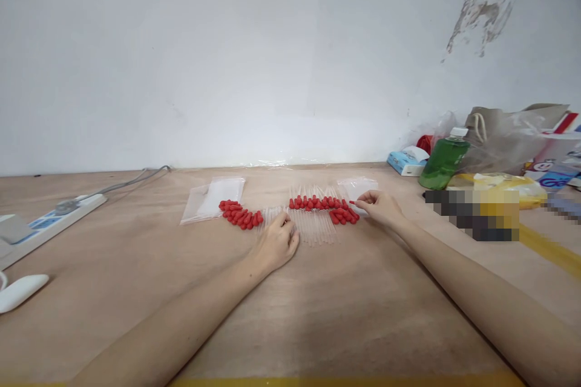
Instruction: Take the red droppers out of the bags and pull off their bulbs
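Note:
My right hand [379,208] pinches a small red rubber bulb [353,202] between thumb and fingertips, at the right end of a row of red bulbs [313,201]. Thin clear tubes, like dropper tubes, reach back from that row. My left hand [278,239] lies over the left end of a spread of clear tubes [313,227], its fingers curled; what they hold, if anything, is hidden. Close by my right hand is a small pile of red bulbs [345,216]. A larger curved pile of red bulbs [240,215] sits left of my left hand.
Clear plastic bags [213,198] lie behind the left pile, another bag [361,187] behind my right hand. A power strip [52,224] and a white object [22,293] are at left. At right stand a tissue pack [406,162], a green bottle [445,160] and plastic bags.

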Available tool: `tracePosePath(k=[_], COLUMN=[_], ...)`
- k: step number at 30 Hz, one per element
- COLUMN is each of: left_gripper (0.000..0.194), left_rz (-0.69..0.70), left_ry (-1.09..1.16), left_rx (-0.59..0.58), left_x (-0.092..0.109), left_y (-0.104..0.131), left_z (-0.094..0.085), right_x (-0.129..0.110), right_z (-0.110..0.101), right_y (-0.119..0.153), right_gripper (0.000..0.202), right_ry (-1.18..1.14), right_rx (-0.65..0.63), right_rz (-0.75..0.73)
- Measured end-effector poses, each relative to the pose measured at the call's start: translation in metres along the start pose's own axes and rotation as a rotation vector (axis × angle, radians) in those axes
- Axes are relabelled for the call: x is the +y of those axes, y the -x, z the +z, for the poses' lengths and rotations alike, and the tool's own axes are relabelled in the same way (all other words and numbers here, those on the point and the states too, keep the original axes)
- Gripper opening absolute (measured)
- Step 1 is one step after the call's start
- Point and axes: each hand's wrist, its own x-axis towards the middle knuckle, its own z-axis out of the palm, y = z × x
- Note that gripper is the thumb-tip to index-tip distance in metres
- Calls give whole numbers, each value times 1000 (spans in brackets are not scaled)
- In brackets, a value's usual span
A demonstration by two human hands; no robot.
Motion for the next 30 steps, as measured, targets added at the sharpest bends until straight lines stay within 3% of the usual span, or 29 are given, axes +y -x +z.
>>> tracePosePath(k=[5, 9, 12, 20, 26, 30], left_gripper=[17, 20, 21, 18, 24, 21], left_rz=[-27, 11, 32, 2, -18, -27], left_ry=[63, 90, 72, 79, 113, 112], left_rx=[-4, 67, 108, 89, 68, 43], left_x=[1, -1, -3, -7, -8, -8], left_y=[-1, 1, 8, 23, 20, 21], left_z=[0, 0, -6, -22, -21, -22], right_x=[-5, -8, -8, -16, -36, -41], right_z=[2, 0, -1, -4, 3, 9], right_y=[2, 4, 5, -4, -24, -36], right_gripper=[19, 17, 16, 27, 36, 32], right_ry=[93, 151, 180, 245, 312, 339], right_rx=[-32, -30, -43, -59, -198, -265], right_rz=[7, 25, 30, 32, 62, 111])
